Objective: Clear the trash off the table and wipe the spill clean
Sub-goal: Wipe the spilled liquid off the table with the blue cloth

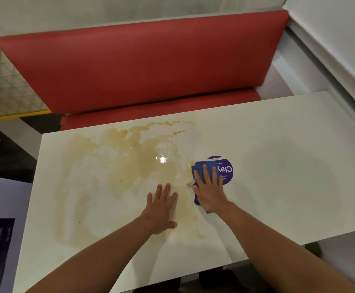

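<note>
Blue cloth [199, 172] lies flat on the white table [288, 166], right of centre, overlapping a round purple sticker [227, 170]. Right hand [210, 193] presses on the cloth, grip wide, fingers straight and spread. Left hand [161, 208] rests flat on the table just beside it, grip wide, holding nothing, palm on the yellowish-brown spill [119, 166]. Spill smeared across the table's left and middle, droplets at far edge. Red bench seat [147, 66] beyond the far side.
</note>
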